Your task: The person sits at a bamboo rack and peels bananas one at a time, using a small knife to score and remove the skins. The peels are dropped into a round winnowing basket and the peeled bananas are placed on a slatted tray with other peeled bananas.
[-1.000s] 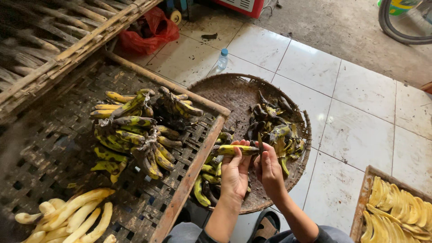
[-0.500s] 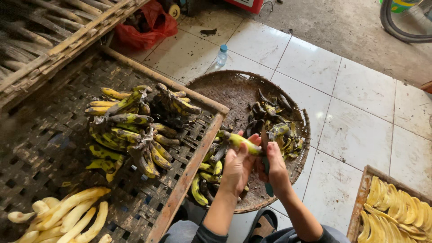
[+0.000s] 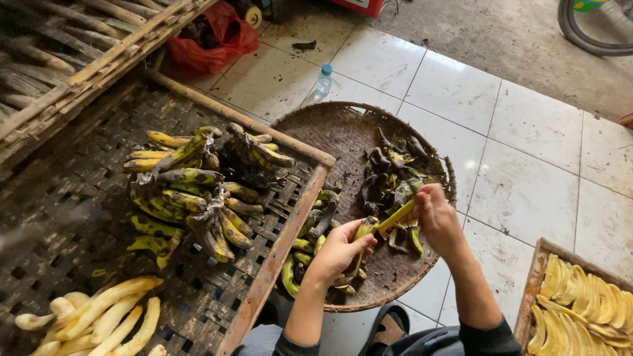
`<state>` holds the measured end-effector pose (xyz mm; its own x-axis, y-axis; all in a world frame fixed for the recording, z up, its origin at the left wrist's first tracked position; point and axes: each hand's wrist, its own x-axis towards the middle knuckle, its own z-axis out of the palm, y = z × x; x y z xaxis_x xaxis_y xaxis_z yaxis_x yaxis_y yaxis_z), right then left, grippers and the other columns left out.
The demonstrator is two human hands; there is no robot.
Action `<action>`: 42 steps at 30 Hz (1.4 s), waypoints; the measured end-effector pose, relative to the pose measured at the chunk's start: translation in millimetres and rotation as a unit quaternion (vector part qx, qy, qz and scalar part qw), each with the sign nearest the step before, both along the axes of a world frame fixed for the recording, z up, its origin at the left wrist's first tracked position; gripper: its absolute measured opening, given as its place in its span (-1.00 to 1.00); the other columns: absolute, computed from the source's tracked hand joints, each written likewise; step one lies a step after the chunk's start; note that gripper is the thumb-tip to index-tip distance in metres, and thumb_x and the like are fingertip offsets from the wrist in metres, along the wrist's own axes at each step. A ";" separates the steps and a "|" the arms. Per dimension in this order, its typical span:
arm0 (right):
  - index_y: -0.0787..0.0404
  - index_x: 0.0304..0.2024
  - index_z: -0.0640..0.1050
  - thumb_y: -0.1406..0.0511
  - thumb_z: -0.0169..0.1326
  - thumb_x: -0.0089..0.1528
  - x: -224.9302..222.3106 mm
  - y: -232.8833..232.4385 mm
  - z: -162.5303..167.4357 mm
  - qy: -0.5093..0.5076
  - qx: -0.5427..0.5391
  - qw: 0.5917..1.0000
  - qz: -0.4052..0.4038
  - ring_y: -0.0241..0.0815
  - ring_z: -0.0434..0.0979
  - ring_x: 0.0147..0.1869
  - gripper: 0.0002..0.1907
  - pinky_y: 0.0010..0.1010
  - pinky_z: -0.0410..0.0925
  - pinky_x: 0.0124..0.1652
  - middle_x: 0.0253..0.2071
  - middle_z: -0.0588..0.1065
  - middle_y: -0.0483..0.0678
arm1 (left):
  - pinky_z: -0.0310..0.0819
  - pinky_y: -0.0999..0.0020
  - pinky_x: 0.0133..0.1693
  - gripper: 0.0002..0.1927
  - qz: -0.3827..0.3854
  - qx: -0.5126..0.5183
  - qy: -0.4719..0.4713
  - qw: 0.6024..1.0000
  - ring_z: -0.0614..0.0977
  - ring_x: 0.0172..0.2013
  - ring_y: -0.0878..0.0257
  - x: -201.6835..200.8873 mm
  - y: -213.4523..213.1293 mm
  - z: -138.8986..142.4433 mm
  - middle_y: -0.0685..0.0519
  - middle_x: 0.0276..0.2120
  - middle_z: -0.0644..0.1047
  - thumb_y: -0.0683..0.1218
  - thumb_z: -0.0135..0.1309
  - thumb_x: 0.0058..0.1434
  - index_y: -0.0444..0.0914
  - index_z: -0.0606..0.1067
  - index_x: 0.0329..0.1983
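Observation:
My left hand (image 3: 339,250) grips a dark-spotted green-yellow banana (image 3: 364,229) over the round woven tray (image 3: 323,132). My right hand (image 3: 435,216) pinches a strip of its peel (image 3: 395,215) and holds it up and to the right, away from the fruit. A heap of dark peels (image 3: 392,178) lies on the tray just beyond my right hand. A few unpeeled bananas (image 3: 300,254) lie at the tray's left side, below my left hand.
A large bunch of spotted bananas (image 3: 198,188) sits on a woven bamboo rack (image 3: 59,217). Peeled pale bananas (image 3: 99,320) lie at its near left. A wooden tray of sliced bananas (image 3: 590,303) is lower right. A plastic bottle (image 3: 324,79) and red bag (image 3: 214,39) lie on the tiled floor.
My right hand has pulled a peel strip up and away to the right, while the left hand kept hold of the banana and dropped slightly lower.

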<state>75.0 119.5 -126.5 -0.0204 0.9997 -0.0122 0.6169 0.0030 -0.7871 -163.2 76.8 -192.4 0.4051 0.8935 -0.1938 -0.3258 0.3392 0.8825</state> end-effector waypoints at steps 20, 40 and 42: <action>0.30 -0.21 0.51 0.23 0.07 0.41 -117.8 -49.4 -11.5 0.110 0.229 0.964 -0.083 -0.31 0.45 -0.30 -0.77 -0.41 0.37 -0.27 -0.36 0.51 -0.05 | 0.54 0.40 -0.23 -0.82 0.378 -0.130 -0.248 0.882 0.62 -0.31 0.33 58.8 11.0 -17.6 0.06 -0.27 0.61 -0.11 0.01 0.42 -0.33 0.52 -0.10; 0.32 -0.02 0.57 0.12 0.06 0.40 -32.0 -0.7 3.0 0.207 0.078 0.952 -0.212 -0.33 0.28 -0.53 -0.63 -0.44 0.16 -0.54 -0.48 0.38 -0.04 | 0.52 0.19 -0.04 -0.81 0.575 0.090 -0.293 0.759 0.57 -0.12 0.18 -97.1 -6.3 76.0 -0.04 -0.09 0.50 -0.31 -0.07 0.44 -0.28 0.35 0.08; 0.32 0.01 0.57 0.13 0.12 0.34 -34.5 1.9 -8.3 0.004 0.074 0.979 -0.189 -0.21 0.40 -0.39 -0.61 -0.37 0.35 -0.41 -0.29 0.45 0.08 | 0.49 0.27 -0.08 -0.80 0.690 0.148 -0.172 0.688 0.55 -0.10 0.23 -150.3 -29.7 78.5 -0.03 -0.05 0.50 -0.29 -0.07 0.42 -0.27 0.38 0.07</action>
<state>40.5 121.4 -134.9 0.3516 0.9267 0.1326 0.5892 -0.1090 -0.8006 -313.4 47.1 -113.9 -0.8909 0.4534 -0.0252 -0.3641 -0.6800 0.6365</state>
